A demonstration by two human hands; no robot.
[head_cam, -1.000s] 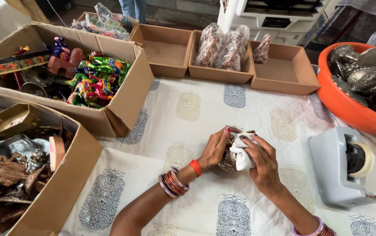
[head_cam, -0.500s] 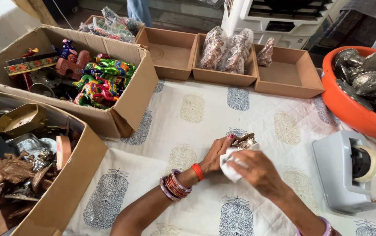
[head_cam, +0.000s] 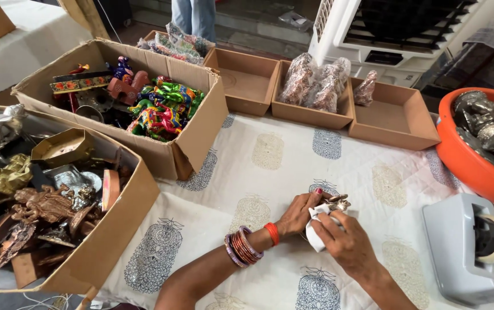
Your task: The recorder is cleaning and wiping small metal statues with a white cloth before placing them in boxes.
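Note:
My left hand point(head_cam: 298, 213) grips a small metal figurine point(head_cam: 336, 203) low over the printed white tablecloth point(head_cam: 270, 172). My right hand point(head_cam: 345, 242) presses a white cloth point(head_cam: 314, 229) against the figurine's side, fingers closed on the cloth. Both hands meet near the table's middle. Most of the figurine is hidden by the cloth and fingers; only its brownish top shows. Bangles and an orange band sit on my left wrist.
Cardboard box of metal statues point(head_cam: 46, 195) at left, box of colourful toys point(head_cam: 144, 103) behind it. Three shallow brown trays point(head_cam: 396, 117) at the back, the middle one holding wrapped items point(head_cam: 316, 83). Orange tub point(head_cam: 471, 161) of metal pieces at right, grey tape dispenser point(head_cam: 471, 247) at near right.
The hands have kept the figurine and cloth together, shifting slightly; my right hand has slid over the cloth, and the figurine's top now shows above it.

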